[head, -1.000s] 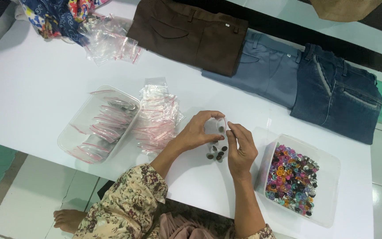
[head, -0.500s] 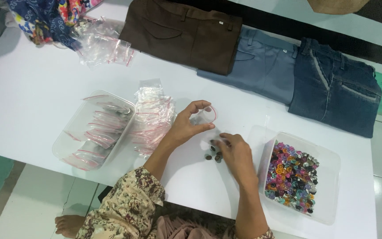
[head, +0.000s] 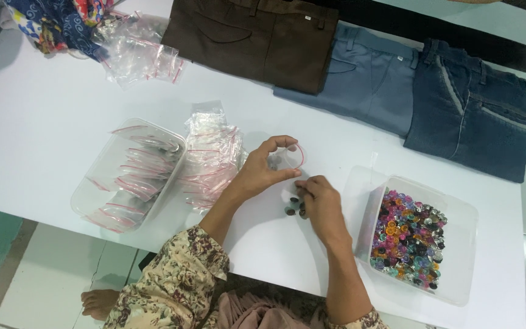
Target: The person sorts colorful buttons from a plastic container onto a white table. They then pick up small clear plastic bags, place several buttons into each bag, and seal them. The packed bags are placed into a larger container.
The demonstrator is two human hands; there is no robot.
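Left hand (head: 263,173) pinches a small clear zip bag (head: 290,157) with a red strip, mouth held open, raised just above the white table (head: 44,116). Right hand (head: 321,204) curled, fingertips down on a few dark buttons (head: 293,207) lying on the table directly below the bag; the hand partly covers them, so whether any are actually gripped can't be told. Pile of empty zip bags (head: 211,158) just left of the left hand, clear tub of more bags (head: 129,173) beyond. Tub of mixed coloured buttons (head: 409,237) right of the right hand. Folded trousers (head: 360,67) along the far edge.
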